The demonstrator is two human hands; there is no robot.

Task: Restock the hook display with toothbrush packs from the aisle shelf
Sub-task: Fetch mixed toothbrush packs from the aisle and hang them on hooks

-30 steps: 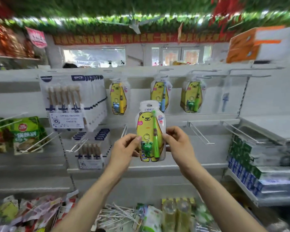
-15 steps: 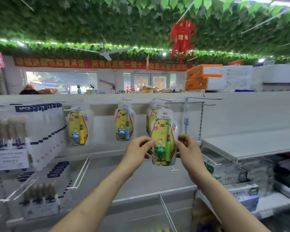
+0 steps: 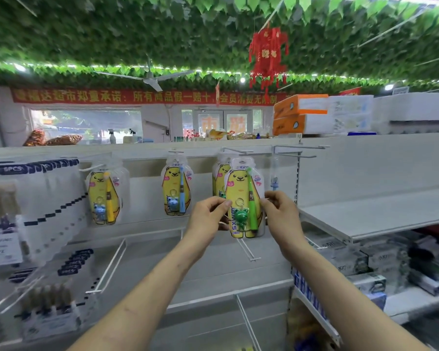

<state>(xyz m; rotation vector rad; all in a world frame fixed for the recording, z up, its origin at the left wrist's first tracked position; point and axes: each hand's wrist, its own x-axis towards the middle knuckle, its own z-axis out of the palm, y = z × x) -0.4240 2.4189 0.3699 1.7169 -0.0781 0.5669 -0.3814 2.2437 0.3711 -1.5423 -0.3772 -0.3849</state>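
left hand (image 3: 208, 214) and right hand (image 3: 280, 211) each pinch a side edge of the green bear toothbrush pack (image 3: 242, 196), squaring it upright so its hang hole can meet the hook (image 3: 236, 150), just before a hung pack (image 3: 219, 178).

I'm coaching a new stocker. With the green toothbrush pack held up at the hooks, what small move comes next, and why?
Probably lift the green toothbrush pack slightly and slide its hang hole onto the hook just above. The left hand and right hand pinch its sides, its top sits just under that hook, and a matching pack hangs there.
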